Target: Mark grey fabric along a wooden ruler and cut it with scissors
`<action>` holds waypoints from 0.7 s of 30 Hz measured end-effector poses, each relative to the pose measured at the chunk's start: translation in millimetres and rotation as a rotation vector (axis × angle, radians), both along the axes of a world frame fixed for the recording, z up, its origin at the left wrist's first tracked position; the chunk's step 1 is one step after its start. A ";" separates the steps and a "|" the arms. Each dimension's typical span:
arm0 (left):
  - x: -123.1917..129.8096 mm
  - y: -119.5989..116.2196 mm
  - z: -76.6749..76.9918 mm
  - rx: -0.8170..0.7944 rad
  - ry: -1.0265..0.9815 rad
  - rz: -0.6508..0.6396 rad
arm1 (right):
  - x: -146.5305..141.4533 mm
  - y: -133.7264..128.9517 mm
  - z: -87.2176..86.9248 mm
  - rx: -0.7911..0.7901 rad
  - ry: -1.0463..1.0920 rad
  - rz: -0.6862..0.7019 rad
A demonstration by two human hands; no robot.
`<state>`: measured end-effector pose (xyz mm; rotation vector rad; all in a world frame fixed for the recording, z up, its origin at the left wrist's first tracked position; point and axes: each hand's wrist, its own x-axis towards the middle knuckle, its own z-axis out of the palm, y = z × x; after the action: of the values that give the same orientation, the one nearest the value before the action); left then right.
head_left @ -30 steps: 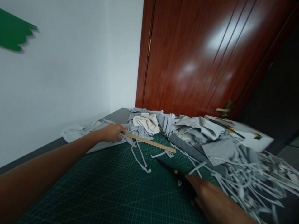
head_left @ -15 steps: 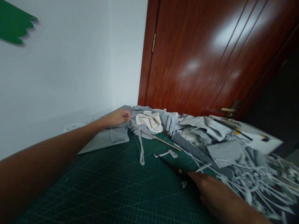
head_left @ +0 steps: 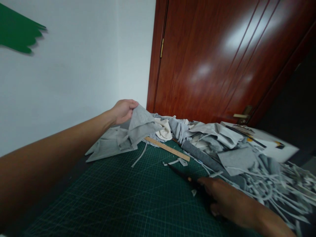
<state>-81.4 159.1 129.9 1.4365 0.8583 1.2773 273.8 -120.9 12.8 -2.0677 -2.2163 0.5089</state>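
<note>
A grey cloth [head_left: 143, 123] hangs in a raised peak at the far left corner of the green cutting mat [head_left: 118, 200], its top pinched in the left hand [head_left: 125, 111]; the thumb and fingers close on it, though the fingertips behind the fabric are hidden. Its lower part meets flat grey fabric [head_left: 110, 149] lying over that corner, and where one piece ends and the other begins is hard to make out. The right hand, [head_left: 221, 196] well apart from the left and toward the mat's right edge, is wrapped around dark scissors [head_left: 180, 172]; the handles vanish in the grip and shadow, and whether the blades are parted I cannot tell. A small pale scrap [head_left: 194, 193] lies just beside them, and a short grey strip [head_left: 182, 162] near their tip. Beyond, a wooden ruler [head_left: 169, 149] slants across the mat, its far end covered by cloth; a thin strip [head_left: 140, 156] trails near that end. A heap of grey and cream cloth [head_left: 179, 128] buries the far edge, a dark grey roll [head_left: 206, 161] lies along the right edge, and tangled strips [head_left: 274, 194] spread past it, cut off by the frame, as is the mat's near edge. Items on the white box [head_left: 274, 149] behind are blurred.
</note>
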 end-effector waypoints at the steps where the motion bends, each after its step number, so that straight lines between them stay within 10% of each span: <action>1: 2.2 -5.0 0.7 -0.013 -0.036 -0.019 | 1.3 1.2 3.6 -0.053 0.008 -0.012; 5: 13.2 -23.2 6.6 -0.036 -0.159 -0.097 | -2.1 18.4 20.8 -0.066 0.113 0.009; 11: 39.9 -65.0 9.9 0.032 -0.254 -0.250 | -52.9 86.8 33.2 0.477 0.880 0.006; 21: 48.5 -123.3 -80.2 0.285 0.094 -0.128 | -71.4 105.9 82.1 0.659 0.995 0.103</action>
<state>-32.9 35.8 49.7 1.7594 0.6518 1.2791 202.4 -15.0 94.9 -1.0159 -1.5594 0.5404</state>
